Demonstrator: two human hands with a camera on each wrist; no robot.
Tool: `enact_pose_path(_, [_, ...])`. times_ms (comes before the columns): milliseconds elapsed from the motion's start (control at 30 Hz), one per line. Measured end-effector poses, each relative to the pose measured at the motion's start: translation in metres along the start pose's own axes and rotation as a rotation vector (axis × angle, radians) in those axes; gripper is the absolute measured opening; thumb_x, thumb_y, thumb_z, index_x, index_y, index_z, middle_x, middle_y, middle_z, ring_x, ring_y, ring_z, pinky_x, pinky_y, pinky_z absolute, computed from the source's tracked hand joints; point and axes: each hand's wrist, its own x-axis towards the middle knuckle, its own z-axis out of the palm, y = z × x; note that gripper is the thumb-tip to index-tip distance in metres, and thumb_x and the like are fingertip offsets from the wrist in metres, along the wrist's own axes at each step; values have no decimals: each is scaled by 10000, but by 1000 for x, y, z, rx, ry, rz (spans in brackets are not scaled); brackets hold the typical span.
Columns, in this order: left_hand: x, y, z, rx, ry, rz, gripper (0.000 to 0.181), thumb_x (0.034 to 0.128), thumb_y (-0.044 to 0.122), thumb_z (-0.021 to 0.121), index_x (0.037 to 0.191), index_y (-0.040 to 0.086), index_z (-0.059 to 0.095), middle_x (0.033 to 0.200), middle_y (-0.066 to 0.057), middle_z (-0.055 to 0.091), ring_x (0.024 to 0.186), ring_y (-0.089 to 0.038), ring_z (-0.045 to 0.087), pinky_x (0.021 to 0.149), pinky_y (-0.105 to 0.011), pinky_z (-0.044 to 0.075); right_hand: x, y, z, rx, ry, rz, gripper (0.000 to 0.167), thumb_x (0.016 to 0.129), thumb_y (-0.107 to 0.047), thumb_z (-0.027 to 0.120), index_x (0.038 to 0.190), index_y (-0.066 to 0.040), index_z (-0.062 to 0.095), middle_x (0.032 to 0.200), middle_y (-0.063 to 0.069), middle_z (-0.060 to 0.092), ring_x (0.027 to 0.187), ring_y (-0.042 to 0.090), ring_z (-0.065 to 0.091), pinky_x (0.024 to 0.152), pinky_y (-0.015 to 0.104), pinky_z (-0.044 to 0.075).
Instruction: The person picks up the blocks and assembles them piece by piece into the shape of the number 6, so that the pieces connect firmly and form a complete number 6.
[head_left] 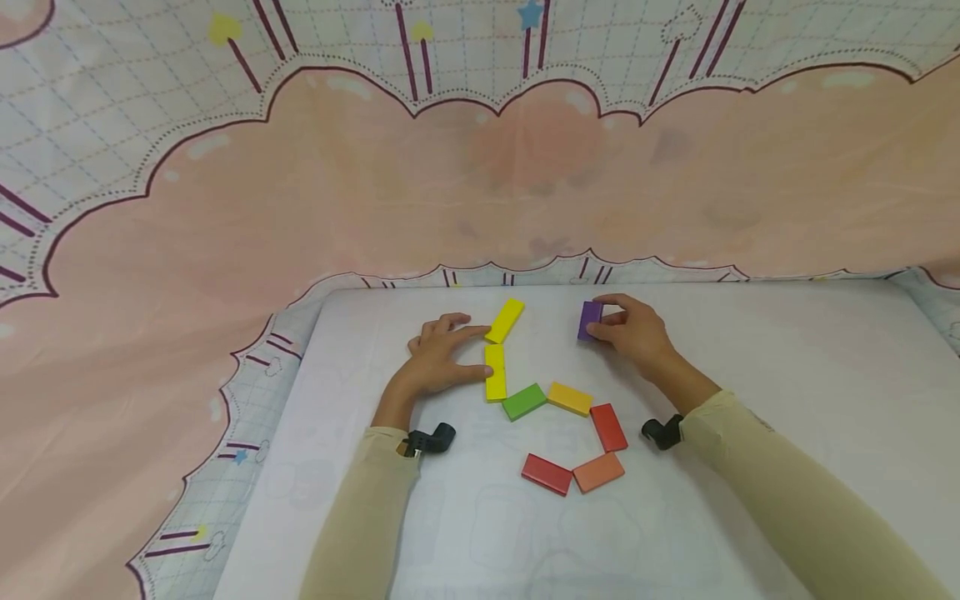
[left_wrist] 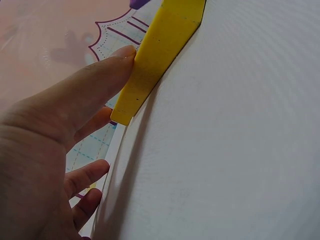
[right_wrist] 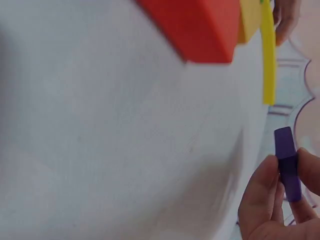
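My right hand [head_left: 637, 333] holds a purple block [head_left: 590, 321] between thumb and fingers, right of the yellow blocks. The right wrist view shows the same purple block [right_wrist: 287, 155] pinched near its middle. The left hand [head_left: 441, 360] has its fingers spread. Its thumb touches the lower yellow block [head_left: 495, 383], and its index fingertip is at the near end of the slanted upper yellow block [head_left: 507, 319]. In the left wrist view the thumb rests against the side of a yellow block [left_wrist: 155, 55]. Below them lies a green block [head_left: 524, 402].
A curving row continues from the green block through an amber block [head_left: 569, 398], a red block [head_left: 608, 427], an orange block [head_left: 598, 472] and a darker red block [head_left: 547, 474]. They lie on a white tabletop [head_left: 787, 367], with a patterned cloth [head_left: 375, 183] behind it.
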Motion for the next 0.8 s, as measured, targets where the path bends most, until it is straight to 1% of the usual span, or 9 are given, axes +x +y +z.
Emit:
enact_pose_path(133, [0,0,0,-2,-2,4,719,833,570,752,1489,399,514,1627,8,326,1418,-345,274,1026,-594,242,-11,-4,3,172,-75,-2,613,970,-149,702,1528,-208,456,1370,219,540,1214,376,585,938,408,576])
enact_pose_path(233, [0,0,-1,-1,-1,4,720,830,572,755,1487,396,518,1625,4,332,1421,-348,274,1031,-599,242,-20,-9,7,263,-143,3,616,974,-117,688,1533,-203,444,1402,220,502,1246,394,573,926,406,574])
enact_pose_path(300, [0,0,0,2,-1,4,722,827,577,755,1486,397,519,1626,4,332,1424,-348,273,1032,-600,244,-26,-12,10,287,-184,12,605,984,-113,670,1535,-214,440,1421,213,491,1269,394,557,948,418,564])
enact_pose_path(400, [1,-1,0,8,1,7,722,827,582,754,1485,402,518,1627,4,333,1424,-348,273,1025,-595,248,-34,-14,14,288,-236,34,607,993,-120,653,1543,-245,430,1448,193,485,1312,384,531,987,430,545])
enact_pose_path(467, [1,-2,1,12,2,9,723,826,585,754,1485,405,517,1627,4,334,1423,-350,275,1018,-593,251,-39,-16,18,296,-272,46,618,993,-113,647,1551,-247,419,1458,193,479,1327,385,525,1002,433,537])
enact_pose_path(667, [1,-2,0,17,-1,6,725,827,586,750,1487,399,517,1632,-4,332,1434,-360,269,1028,-602,250,-52,-20,26,335,-366,77,678,945,-61,678,1547,-236,420,1461,191,478,1338,394,529,975,418,556])
enact_pose_path(800, [0,-2,0,18,-1,6,724,827,585,748,1488,401,516,1633,-8,333,1435,-363,271,1031,-604,249,-61,-20,32,359,-420,63,689,925,-58,710,1537,-215,434,1463,182,469,1312,375,552,960,428,565])
